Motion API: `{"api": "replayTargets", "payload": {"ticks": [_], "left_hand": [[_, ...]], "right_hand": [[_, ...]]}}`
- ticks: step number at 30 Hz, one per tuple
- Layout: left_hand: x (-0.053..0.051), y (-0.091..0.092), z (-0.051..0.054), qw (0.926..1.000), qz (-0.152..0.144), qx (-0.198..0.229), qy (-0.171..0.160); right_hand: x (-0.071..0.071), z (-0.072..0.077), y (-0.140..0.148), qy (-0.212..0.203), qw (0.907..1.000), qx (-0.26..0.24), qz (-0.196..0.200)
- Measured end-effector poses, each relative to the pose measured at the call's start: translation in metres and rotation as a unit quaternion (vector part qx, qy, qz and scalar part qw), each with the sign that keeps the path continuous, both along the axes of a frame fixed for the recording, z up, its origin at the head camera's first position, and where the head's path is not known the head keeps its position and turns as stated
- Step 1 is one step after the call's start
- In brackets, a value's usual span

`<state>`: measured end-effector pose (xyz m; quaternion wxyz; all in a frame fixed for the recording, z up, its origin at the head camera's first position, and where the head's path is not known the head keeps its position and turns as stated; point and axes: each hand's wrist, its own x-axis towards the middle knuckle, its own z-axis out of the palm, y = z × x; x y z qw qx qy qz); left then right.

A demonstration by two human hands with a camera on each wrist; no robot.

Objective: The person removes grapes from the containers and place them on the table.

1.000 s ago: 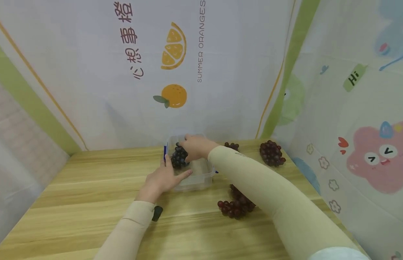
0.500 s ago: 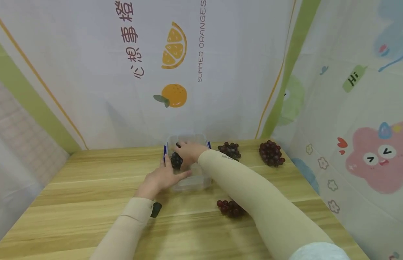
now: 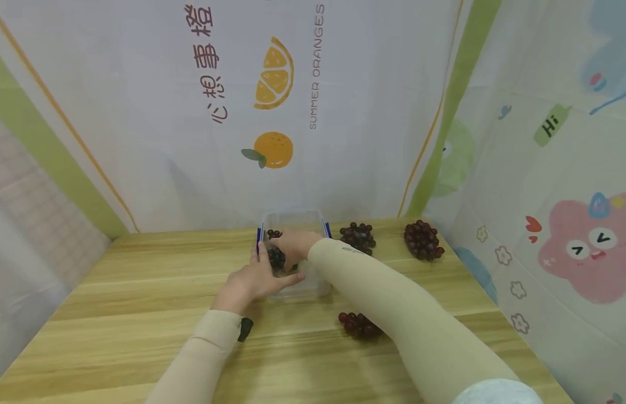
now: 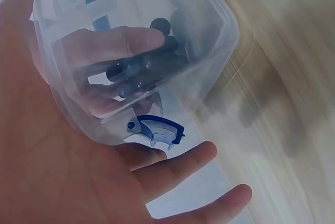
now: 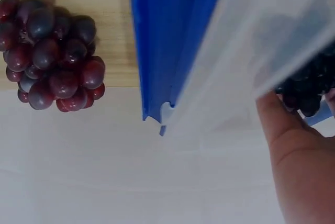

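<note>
A clear plastic box (image 3: 305,289) with blue side latches stands at the back of the table. Inside it, my right hand (image 3: 295,247) grips a bunch of dark grapes (image 3: 276,258). Its fingers show around the grapes through the box wall in the left wrist view, while the right wrist view has the thumb against the bunch. More dark grapes (image 3: 274,233) peek out beyond the hand; whether they belong to the same bunch, I cannot tell. My left hand (image 3: 249,280) rests against the box's near left corner, fingers straight and spread beside an unfastened blue latch (image 4: 162,127).
Right of the box lies a bunch of red grapes (image 3: 357,237), with another red bunch (image 3: 423,240) farther right. Nearer, a third red bunch (image 3: 360,325) is partly covered by the right sleeve. A printed cloth (image 3: 343,168) hangs behind the wooden table (image 3: 156,292).
My right hand has moved left, then slightly nearer, lower in the box with the dark grapes. The right arm swung left, uncovering the back red bunch. My left hand stays at the corner.
</note>
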<state>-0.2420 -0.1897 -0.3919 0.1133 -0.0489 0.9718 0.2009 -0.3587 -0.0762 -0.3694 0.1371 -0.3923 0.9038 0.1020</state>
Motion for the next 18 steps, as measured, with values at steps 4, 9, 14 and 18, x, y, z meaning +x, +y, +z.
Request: {"api": "replayTargets", "payload": {"ticks": [4, 9, 14, 18], "left_hand": [[0.001, -0.001, 0.0, 1.0, 0.003, -0.002, 0.002], [-0.001, -0.001, 0.0, 1.0, 0.007, -0.003, 0.002], [-0.002, -0.001, -0.003, 0.9999, 0.012, -0.004, 0.001], [-0.003, -0.001, -0.005, 0.9998, 0.017, -0.008, 0.005]], "right_hand": [[-0.004, 0.002, 0.0, -0.009, 0.9998, 0.005, 0.018], [-0.005, 0.01, 0.005, -0.031, 0.9978, -0.012, 0.058], [0.0, 0.024, 0.014, -0.041, 0.9956, -0.007, 0.084], [0.003, 0.053, 0.02, -0.057, 0.9954, -0.006, 0.077]]}}
